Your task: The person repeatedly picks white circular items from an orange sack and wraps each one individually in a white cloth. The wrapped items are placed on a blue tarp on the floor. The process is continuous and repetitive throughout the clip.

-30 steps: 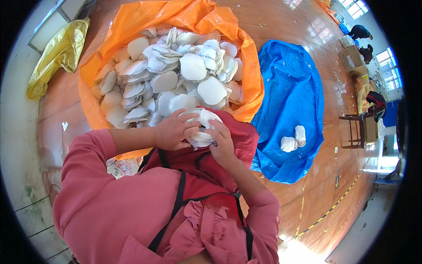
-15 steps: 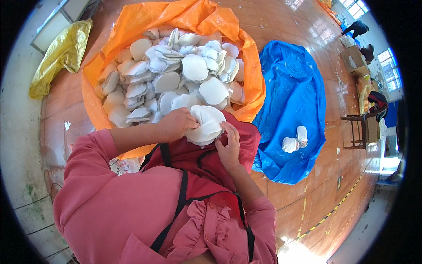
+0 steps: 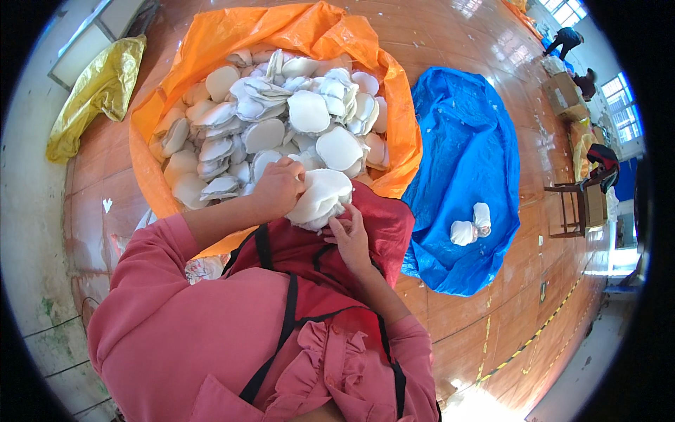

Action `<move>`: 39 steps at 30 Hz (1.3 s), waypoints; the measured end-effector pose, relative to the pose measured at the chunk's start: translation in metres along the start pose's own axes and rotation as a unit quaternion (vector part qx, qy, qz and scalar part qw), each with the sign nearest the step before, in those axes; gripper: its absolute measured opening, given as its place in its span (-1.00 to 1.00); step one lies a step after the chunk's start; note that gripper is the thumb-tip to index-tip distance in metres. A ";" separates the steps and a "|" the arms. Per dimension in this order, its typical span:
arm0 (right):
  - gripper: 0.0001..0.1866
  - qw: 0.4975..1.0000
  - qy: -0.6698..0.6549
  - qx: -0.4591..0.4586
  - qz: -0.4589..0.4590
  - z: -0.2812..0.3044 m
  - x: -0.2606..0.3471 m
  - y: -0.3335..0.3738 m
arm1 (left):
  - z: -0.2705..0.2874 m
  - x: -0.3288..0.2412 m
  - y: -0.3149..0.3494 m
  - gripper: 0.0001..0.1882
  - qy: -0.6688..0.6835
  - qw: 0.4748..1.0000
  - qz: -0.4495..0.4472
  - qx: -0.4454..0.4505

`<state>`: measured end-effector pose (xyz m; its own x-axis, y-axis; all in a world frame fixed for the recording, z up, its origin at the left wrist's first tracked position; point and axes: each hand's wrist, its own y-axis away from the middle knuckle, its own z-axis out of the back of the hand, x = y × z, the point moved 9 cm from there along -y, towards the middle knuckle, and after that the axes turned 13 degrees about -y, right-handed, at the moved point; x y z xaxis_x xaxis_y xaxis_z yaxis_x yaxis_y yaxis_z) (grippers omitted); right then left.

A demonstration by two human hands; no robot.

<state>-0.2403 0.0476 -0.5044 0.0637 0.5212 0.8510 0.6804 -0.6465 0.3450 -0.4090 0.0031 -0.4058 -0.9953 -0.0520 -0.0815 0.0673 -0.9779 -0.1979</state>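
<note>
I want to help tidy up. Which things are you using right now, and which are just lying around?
In use: the stack of white round pads gripped by the left hand and touched by the right hand; the pile of white pads on the orange sheet.

Lying about: blue sheet with two white bundles; yellow bag; wooden chair.

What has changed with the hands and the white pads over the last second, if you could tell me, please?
The left hand has gathered the white pads into a neater stack and keeps gripping it from the left. The right hand has dropped from the stack's side to just beneath it, its fingertips at the lower edge. The pile of pads in the orange bag, the blue sheet and its two white bundles stayed put.
</note>
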 end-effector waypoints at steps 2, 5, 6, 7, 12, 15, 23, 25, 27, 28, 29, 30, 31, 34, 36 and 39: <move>-0.40 1.000 0.003 0.025 -0.005 -0.005 -0.006 0.000 | -0.002 0.002 0.003 -0.88 -0.007 1.000 -0.012 0.017; -0.37 0.999 -0.011 0.037 -0.010 -0.013 -0.010 -0.003 | -0.015 0.019 0.008 -0.82 0.021 0.995 -0.022 0.093; -0.37 0.999 -0.016 0.041 -0.006 -0.015 -0.008 -0.005 | -0.028 0.027 0.010 -0.77 0.036 0.989 -0.013 0.139; -0.36 0.999 -0.029 0.038 -0.014 -0.016 -0.009 -0.005 | -0.041 0.033 0.013 -0.71 0.052 0.981 -0.003 0.186; -0.35 0.997 -0.070 0.024 -0.018 -0.021 -0.004 -0.008 | -0.043 0.028 0.018 -0.62 0.255 0.954 0.044 0.155; -0.40 0.997 -0.054 0.030 0.035 -0.013 -0.002 -0.019 | -0.031 0.010 0.012 -0.67 0.265 0.952 0.049 0.147; -0.52 0.987 -0.076 0.025 0.142 -0.014 0.031 -0.009 | -0.016 -0.002 0.013 -0.72 0.176 0.982 0.034 0.065; -0.53 0.986 -0.069 0.034 0.149 -0.017 0.042 -0.007 | -0.007 0.000 0.013 -0.71 0.267 0.959 0.081 0.046; -0.53 0.988 -0.044 0.050 0.137 -0.018 0.053 -0.008 | -0.013 0.002 0.014 -0.70 0.383 0.911 0.138 0.061; -0.52 0.988 -0.046 0.054 0.137 -0.019 0.057 -0.008 | -0.017 0.003 0.016 -0.69 0.439 0.880 0.165 0.069; -0.51 0.988 -0.048 0.059 0.137 -0.021 0.059 -0.008 | -0.024 0.003 0.019 -0.67 0.476 0.856 0.185 0.078; -0.49 0.987 -0.047 0.065 0.140 -0.023 0.063 -0.009 | -0.031 0.005 0.019 -0.63 0.512 0.830 0.203 0.085; -0.47 0.983 -0.056 0.064 0.162 -0.023 0.069 -0.007 | -0.037 0.005 0.021 -0.60 0.547 0.802 0.221 0.092; -0.41 0.972 -0.072 0.058 0.216 -0.023 0.078 -0.006 | -0.040 0.001 0.024 -0.54 0.607 0.746 0.266 0.058; -0.38 0.966 -0.069 0.050 0.243 -0.013 0.071 -0.004 | -0.039 0.009 0.026 -0.53 0.354 0.905 0.230 0.053; -0.40 0.963 -0.059 0.071 0.252 -0.014 0.061 -0.002 | -0.041 0.008 0.030 -0.63 0.337 0.901 0.267 0.058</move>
<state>-0.2480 0.0730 -0.4473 0.4879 0.2264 0.8430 0.6342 -0.7555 -0.1642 -0.4118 -0.0184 -0.4524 -0.5520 -0.4248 -0.7175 0.4777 -0.8664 0.1454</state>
